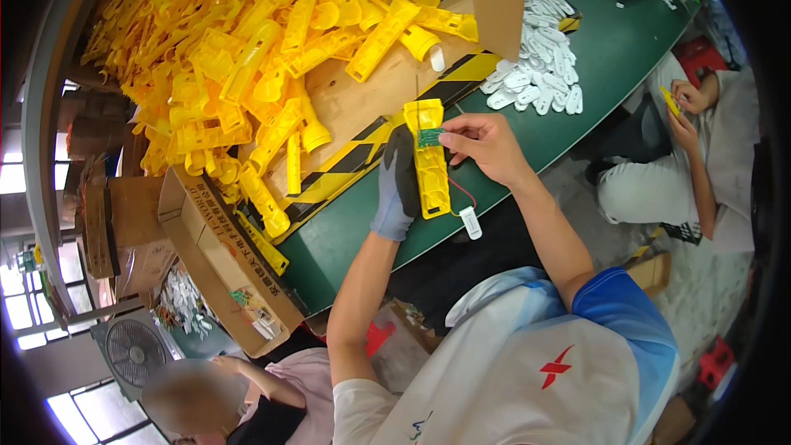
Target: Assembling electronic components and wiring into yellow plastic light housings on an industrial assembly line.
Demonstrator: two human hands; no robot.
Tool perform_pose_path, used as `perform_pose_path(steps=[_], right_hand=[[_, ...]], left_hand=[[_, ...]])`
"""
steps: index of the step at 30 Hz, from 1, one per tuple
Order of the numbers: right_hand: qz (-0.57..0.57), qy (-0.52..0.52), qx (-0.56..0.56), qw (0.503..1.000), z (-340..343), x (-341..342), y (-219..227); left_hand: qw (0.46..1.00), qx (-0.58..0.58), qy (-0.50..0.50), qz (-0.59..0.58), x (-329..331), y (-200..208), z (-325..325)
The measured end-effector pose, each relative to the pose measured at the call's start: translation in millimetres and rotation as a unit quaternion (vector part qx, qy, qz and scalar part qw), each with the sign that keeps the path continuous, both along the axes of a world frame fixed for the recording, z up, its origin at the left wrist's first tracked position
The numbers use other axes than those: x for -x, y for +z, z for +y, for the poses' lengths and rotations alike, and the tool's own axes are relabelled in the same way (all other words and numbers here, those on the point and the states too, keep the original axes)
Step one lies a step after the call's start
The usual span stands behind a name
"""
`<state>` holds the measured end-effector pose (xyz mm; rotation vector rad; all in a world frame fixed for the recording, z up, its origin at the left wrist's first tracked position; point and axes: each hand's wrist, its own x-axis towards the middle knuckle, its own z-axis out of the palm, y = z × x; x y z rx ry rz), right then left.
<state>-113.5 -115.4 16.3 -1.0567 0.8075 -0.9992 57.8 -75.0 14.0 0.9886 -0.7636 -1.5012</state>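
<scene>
The yellow, elongated plastic housing (431, 184) is standing out over the green tabletop (329, 259), near its near edge, its moulded inside facing up. A small green circuit board (429, 138) is overlapping its far end; whether it is seating in the recess or lying on top, I cannot tell. A thin dark rod (417, 91) is projecting beyond that end. A thin red wire (466, 191) is running from the housing's right side to a small white plastic piece (470, 222), which is hanging loose around the table edge.

The left hand (395, 185), in a grey glove with a dark palm, is gripping the housing along its left side. The bare right hand (486, 144) is pinching the board's right end between thumb and fingers.

Risks, as judged: the hanging piece could be straining the wire's joint if it catches on the edge; uneven thumb pressure could be tilting the board or cracking it; a slackening glove grip could be letting the housing twist.

Farther left, a heap of yellow plastic parts (247, 58) is covering a wooden surface (342, 111); far right, white oval plastic pieces (540, 74) are lying piled.
</scene>
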Motion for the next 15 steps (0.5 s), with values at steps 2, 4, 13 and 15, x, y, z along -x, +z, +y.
perform_pose_path(steps=[2, 4, 13, 15], right_hand=[[0.024, 0.031, -0.018, 0.999, 0.1, 0.1, 2.7], [0.019, 0.032, -0.021, 0.999, 0.9, 1.8, 4.6], [-0.008, 0.040, -0.021, 0.999, 6.0, 3.3, 3.1], [0.015, 0.038, -0.023, 0.999, 5.8, 2.2, 1.7]], left_hand=[[1.000, -0.017, -0.016, -0.021, -0.2, 4.9, 1.0], [0.999, -0.020, 0.001, -0.037, 0.2, 5.6, 1.6], [0.996, -0.016, 0.005, -0.089, 1.9, 7.2, 4.0], [0.997, -0.030, 0.016, -0.065, 3.8, 7.5, 1.1]])
